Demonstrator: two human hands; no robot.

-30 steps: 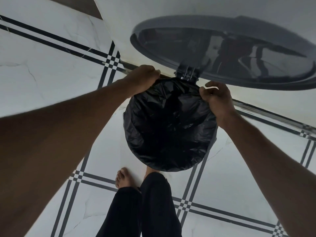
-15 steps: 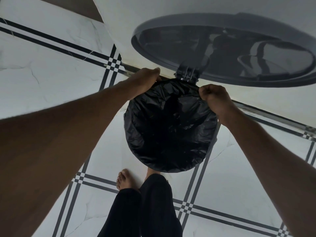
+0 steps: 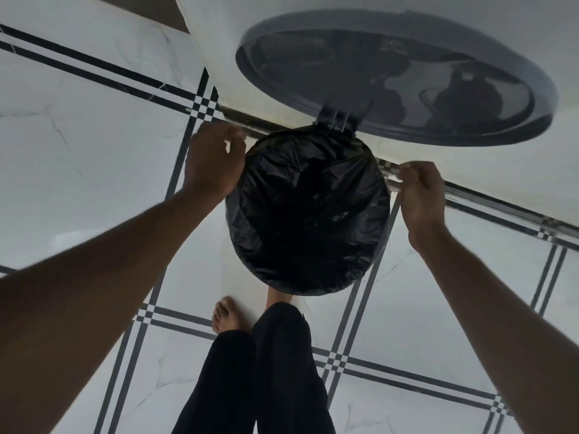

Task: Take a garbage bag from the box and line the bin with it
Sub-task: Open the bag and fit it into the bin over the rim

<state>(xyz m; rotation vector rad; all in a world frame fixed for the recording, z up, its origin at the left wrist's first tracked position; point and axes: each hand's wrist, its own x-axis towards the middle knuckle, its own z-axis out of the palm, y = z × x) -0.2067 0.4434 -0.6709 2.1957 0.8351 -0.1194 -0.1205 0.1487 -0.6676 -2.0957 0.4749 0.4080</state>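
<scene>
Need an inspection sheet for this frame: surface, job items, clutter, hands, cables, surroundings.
Surface: white tiled floor with black line pattern.
Job's things: black bag spread over the bin mouth, rim fully covered; lid open, raised at its hinge behind the bin. Bag box not in view.
Clutter: nothing seen.
Hands: left hand beside the bag's left edge, right hand beside its right edge; both look clear of the bag, fingers loosely curled.
Cables: nothing seen.
Surroundings: white wall behind the lid; person's bare foot and dark trousers in front of the bin.
</scene>
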